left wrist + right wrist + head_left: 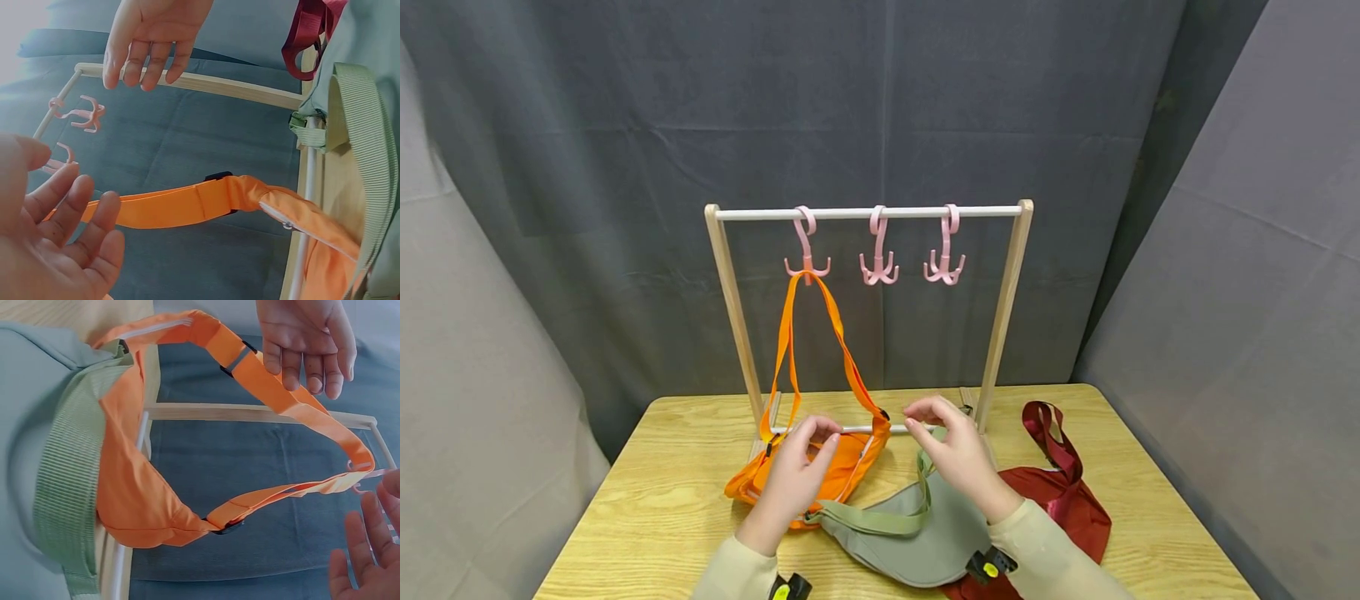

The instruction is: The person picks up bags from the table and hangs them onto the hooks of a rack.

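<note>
An orange bag [846,471] hangs by its strap [841,333] from the left pink hook [805,237], its body low at the rack's foot. My left hand [797,467] is in front of this bag in the head view, fingers loosely bent and holding nothing. Above a grey-green bag [951,529] hovers my right hand [958,458], also bare, its fingers relaxed. The grey-green bag lies on the table with its green strap [880,522] looped over it. Partly beneath it and my right sleeve is a dark red bag [1086,517].
A wooden rack [1003,317] with a white top rod [730,215] stands at the table's back. A middle pink hook [878,246] and a right pink hook [946,246] hang from the rod. Grey curtains surround the wooden table [647,500].
</note>
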A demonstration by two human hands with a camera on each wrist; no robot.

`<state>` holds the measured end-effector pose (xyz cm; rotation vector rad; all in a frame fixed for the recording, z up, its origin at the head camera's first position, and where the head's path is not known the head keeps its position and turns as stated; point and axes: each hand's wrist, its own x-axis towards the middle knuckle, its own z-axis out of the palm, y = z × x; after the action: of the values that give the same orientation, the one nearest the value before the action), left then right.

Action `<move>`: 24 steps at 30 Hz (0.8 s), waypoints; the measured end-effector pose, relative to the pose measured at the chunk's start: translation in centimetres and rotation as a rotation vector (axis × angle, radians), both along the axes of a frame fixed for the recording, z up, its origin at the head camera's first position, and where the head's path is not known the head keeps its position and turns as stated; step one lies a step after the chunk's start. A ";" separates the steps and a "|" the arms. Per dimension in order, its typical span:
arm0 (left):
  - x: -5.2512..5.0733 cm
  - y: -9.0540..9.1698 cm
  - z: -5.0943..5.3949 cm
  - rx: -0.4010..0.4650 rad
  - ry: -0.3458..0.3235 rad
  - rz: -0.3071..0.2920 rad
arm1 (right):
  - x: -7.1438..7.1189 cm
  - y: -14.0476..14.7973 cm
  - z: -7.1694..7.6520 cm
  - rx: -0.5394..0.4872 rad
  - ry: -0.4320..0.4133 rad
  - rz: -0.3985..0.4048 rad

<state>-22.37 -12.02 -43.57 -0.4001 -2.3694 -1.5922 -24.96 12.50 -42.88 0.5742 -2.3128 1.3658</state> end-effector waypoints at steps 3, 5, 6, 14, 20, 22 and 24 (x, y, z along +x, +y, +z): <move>0.3 0.2 -0.5 -0.018 -0.018 -0.028 | 0.2 -0.1 -0.4 0.006 -0.007 -0.001; 0.4 0.3 -0.7 -0.028 -0.028 -0.046 | 0.3 -0.1 -0.7 0.004 -0.009 0.001; 0.5 0.3 -0.8 -0.037 -0.032 -0.052 | 0.3 -0.1 -0.8 0.004 -0.009 0.003; 0.5 0.5 -1.4 -0.094 -0.084 -0.117 | 0.6 0.1 -1.5 -0.013 -0.062 0.011; 0.4 0.6 -1.9 -0.146 -0.096 -0.153 | 0.6 0.0 -1.6 -0.008 -0.058 0.016; 0.5 0.6 -2.1 -0.161 -0.100 -0.163 | 0.7 0.0 -1.7 -0.004 -0.054 0.017; 0.5 0.6 -2.3 -0.171 -0.101 -0.171 | 0.7 -0.1 -1.8 0.000 -0.056 0.015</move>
<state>-21.85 -11.40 -45.92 -0.5842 -2.6214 -1.5161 -24.23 12.44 -44.69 0.5613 -2.3567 1.4058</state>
